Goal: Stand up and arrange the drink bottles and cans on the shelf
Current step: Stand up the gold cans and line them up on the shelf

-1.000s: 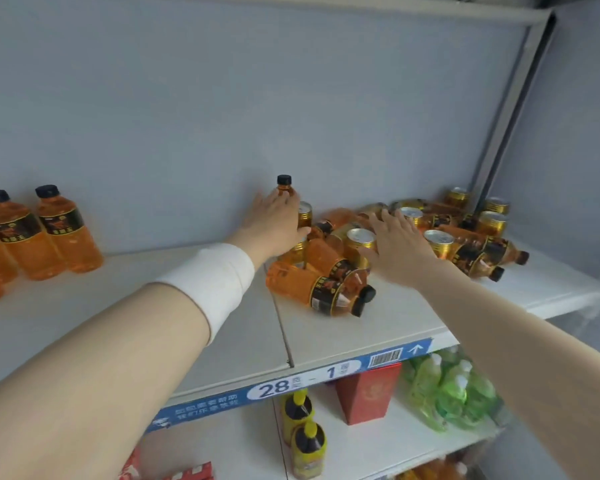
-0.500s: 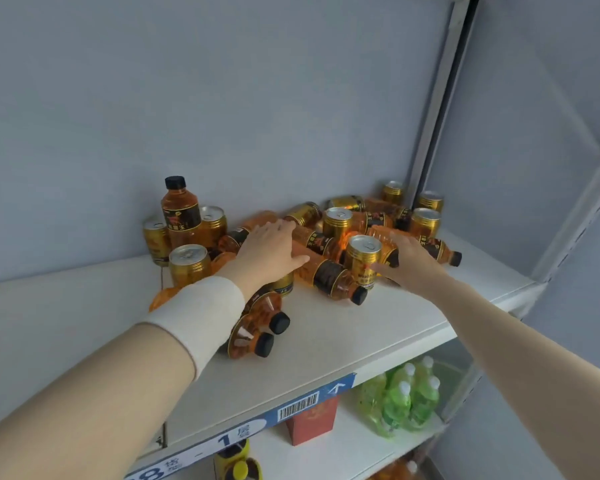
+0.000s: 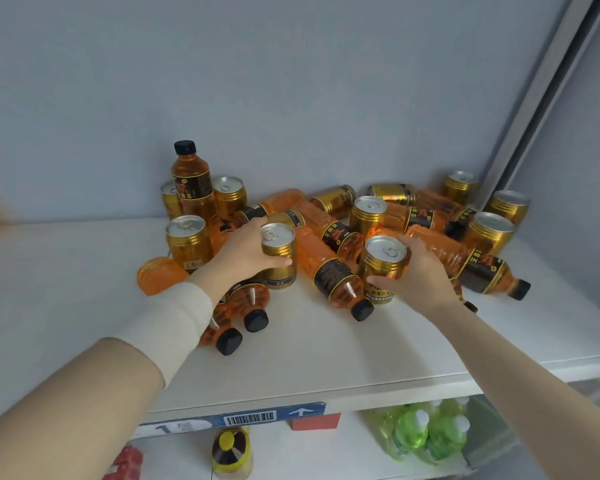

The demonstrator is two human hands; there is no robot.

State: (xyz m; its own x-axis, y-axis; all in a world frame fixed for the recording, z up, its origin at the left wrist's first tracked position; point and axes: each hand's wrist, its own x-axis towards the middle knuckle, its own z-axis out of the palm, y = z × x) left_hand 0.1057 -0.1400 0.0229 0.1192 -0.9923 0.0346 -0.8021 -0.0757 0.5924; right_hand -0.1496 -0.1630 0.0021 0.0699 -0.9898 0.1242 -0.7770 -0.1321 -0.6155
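A heap of orange drink bottles and gold cans covers the white shelf point(image 3: 326, 348). My left hand point(image 3: 243, 252) grips an upright gold can point(image 3: 279, 259) in the middle of the heap. My right hand point(image 3: 420, 271) is closed around another upright gold can point(image 3: 383, 268). Between the two cans lies an orange bottle point(image 3: 329, 275) on its side, black cap toward me. One bottle point(image 3: 192, 183) stands upright at the back left with upright cans point(image 3: 187, 242) around it. Two more bottles point(image 3: 243, 306) lie under my left wrist.
A long bottle point(image 3: 471, 263) lies on its side to the right, with upright cans point(image 3: 489, 233) behind it. A grey upright post point(image 3: 541, 98) bounds the shelf at the right. Below, green bottles point(image 3: 426, 434), a yellow bottle point(image 3: 231, 452) and a red box point(image 3: 316, 420) fill the lower shelf.
The view has swung right and closer to the heap. My left hand has closed on one upright can, and my right hand has closed on another.
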